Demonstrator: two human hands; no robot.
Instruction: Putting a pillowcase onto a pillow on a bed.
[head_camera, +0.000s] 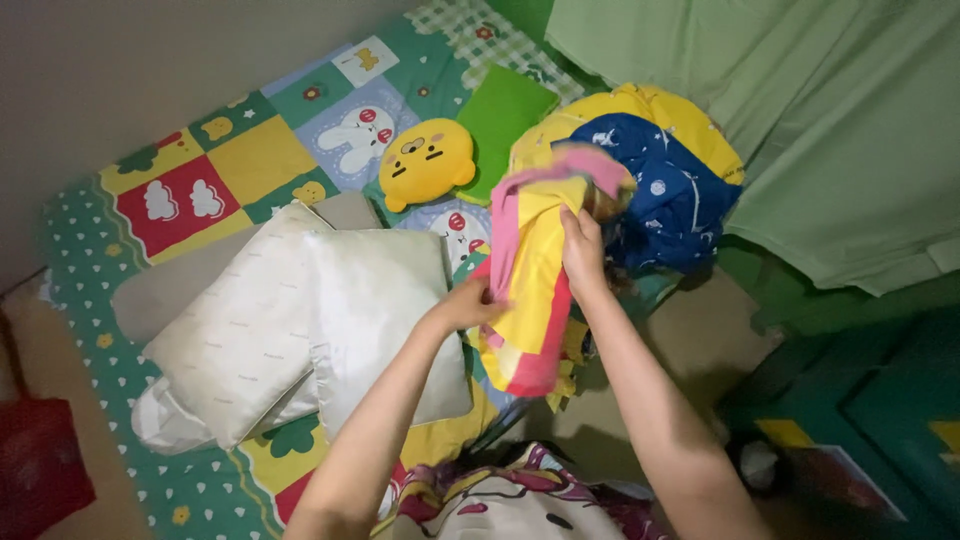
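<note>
Hands (530, 275) both clenched on the yellow-and-pink cloth (535, 290), we hold it up between them, lifted off the bed (200, 190), white pillows (290, 325) just left of us.

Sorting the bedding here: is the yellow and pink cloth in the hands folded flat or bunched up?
Bunched up. The yellow and pink cloth hangs in loose folds, gripped by the left hand and right hand.
</note>
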